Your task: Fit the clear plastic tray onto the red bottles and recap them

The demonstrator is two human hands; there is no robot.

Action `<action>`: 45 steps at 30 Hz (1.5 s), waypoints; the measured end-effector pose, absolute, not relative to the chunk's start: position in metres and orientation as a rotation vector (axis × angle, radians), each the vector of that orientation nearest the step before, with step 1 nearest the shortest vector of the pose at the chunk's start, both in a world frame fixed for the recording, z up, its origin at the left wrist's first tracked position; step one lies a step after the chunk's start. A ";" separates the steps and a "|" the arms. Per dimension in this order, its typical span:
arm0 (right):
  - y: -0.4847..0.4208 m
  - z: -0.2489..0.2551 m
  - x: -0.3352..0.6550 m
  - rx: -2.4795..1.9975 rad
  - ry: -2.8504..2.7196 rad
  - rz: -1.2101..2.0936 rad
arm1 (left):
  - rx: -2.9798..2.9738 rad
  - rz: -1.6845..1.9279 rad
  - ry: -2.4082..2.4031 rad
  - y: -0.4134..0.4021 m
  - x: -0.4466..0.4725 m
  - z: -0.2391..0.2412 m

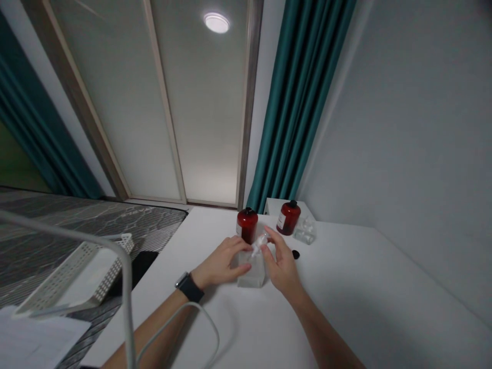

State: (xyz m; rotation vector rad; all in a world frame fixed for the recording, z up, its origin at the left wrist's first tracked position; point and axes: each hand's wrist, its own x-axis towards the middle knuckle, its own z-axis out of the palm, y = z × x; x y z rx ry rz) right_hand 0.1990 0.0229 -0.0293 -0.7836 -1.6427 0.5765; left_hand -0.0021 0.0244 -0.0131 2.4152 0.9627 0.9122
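Note:
A clear, square-sided bottle [251, 277] stands on the white table in front of me. My left hand [226, 259] is at its upper left side, the thumb at the front and the fingers behind near the neck, holding it. A whitish, partly see-through pump top [260, 243] sits at the bottle's neck, tilted to the right. My right hand [282, 261] has its thumb and fingers closed around this top. Its exact shape is blurred and partly hidden by the fingers. Just behind my left hand stands a red bottle [248, 223] with a black top.
A second red bottle [289, 218] and a clear container [305, 231] stand at the back right. A black cap [295, 254] lies right of my right hand. A white cable [215, 328] loops over the table [365, 287]. A white basket [115, 271] is at left.

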 end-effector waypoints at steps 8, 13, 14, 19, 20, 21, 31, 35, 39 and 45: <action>0.019 -0.036 0.196 -0.797 -1.785 0.550 | 2.352 0.771 1.024 0.029 -0.006 -0.020; 0.015 -0.042 0.192 -0.799 -1.834 0.490 | 2.428 0.720 1.064 0.029 -0.007 -0.017; 0.015 -0.043 0.191 -0.799 -1.835 0.486 | 2.445 0.711 1.074 0.028 -0.006 -0.016; 0.016 -0.048 0.189 -0.863 -1.821 0.528 | 2.469 0.741 1.088 0.027 -0.004 -0.018; 0.017 -0.049 0.189 -0.879 -1.809 0.557 | 2.467 0.752 1.084 0.027 -0.004 -0.019; 0.017 -0.050 0.189 -0.888 -1.794 0.595 | 2.461 0.763 1.080 0.028 -0.003 -0.020; 0.022 -0.036 0.200 -0.821 -1.829 0.954 | 2.274 0.860 1.031 0.032 -0.002 -0.030; 0.023 -0.032 0.199 -0.777 -1.753 0.994 | 2.212 0.853 1.030 0.033 -0.003 -0.034; 0.028 -0.034 0.199 -0.805 -1.608 0.993 | 2.200 0.841 1.023 0.035 -0.003 -0.037; 0.030 -0.033 0.198 -0.786 -1.464 1.119 | 2.163 0.808 1.025 0.035 -0.003 -0.033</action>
